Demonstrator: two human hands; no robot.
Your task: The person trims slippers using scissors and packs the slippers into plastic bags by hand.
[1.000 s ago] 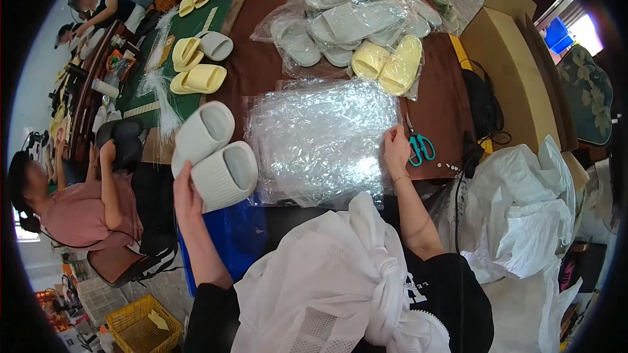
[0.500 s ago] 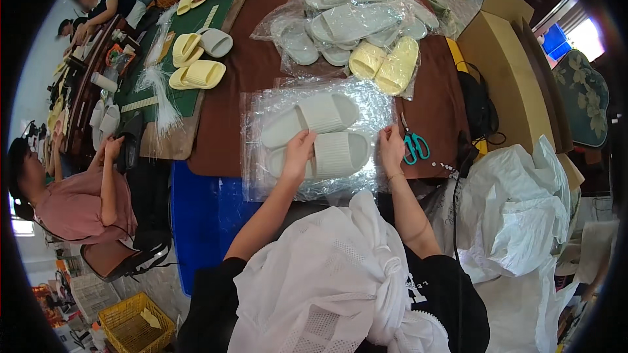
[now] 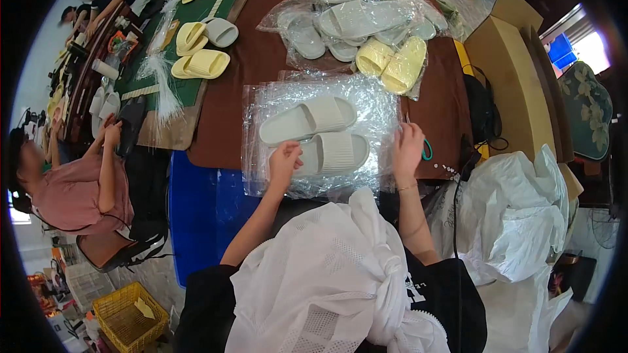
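Note:
A pair of pale grey slide slippers lies side by side on a stack of clear plastic bags point(image 3: 258, 101) in front of me. The far slipper point(image 3: 330, 113) and the near slipper point(image 3: 340, 153) both have ribbed straps toward the right. My left hand point(image 3: 285, 162) is over the heel end of the near slipper, its fingers curled inward; what they grip, if anything, is hidden. At the right edge of the bags, my right hand point(image 3: 408, 147) has its fingertips closed on the plastic. Partly behind that hand are scissors with teal handles point(image 3: 427, 150).
Bagged grey slippers point(image 3: 366, 18) and yellow slippers point(image 3: 402, 65) are piled at the far side. Loose yellow slippers point(image 3: 201, 64) rest on a green mat at left. A cardboard box point(image 3: 504, 59) and white sacks point(image 3: 504, 216) stand right. A co-worker point(image 3: 85, 183) sits left.
My left hand has moved left, from beside the near slipper's strap to its heel end. My right hand has shifted right and now covers part of the scissors. The slippers stay nearly in place.

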